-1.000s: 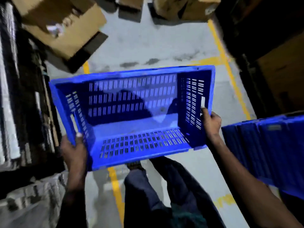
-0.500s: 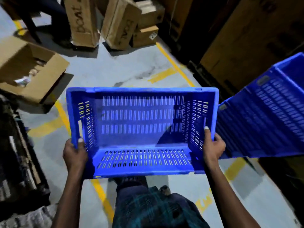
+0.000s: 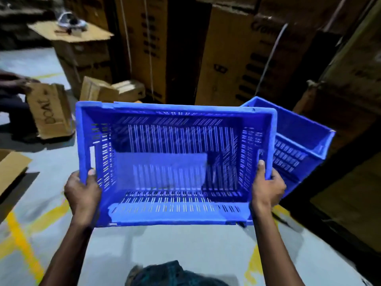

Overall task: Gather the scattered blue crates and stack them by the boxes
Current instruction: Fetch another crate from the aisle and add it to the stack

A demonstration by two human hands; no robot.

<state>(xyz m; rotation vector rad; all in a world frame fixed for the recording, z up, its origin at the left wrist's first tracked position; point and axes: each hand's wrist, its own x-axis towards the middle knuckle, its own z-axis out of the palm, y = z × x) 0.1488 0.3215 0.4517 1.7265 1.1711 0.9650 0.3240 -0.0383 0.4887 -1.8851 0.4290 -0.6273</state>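
Head camera, looking down and forward: two bare hands held one empty blue crate in the air above a grey floor marked with yellow lines. The left hand gripped the crate's left end wall, thumb hooked over the rim to the inside, its other fingers hidden behind the wall. The right hand gripped the right end wall the same way, thumb inside, fingers wrapped outside. The crate was tipped so its open top faced the camera. A second blue crate stood just behind and to the right of the held one, tilted, close to tall stacked cardboard boxes. Three smaller cartons lay on the floor at the left, and a person's arm showed at the left edge.
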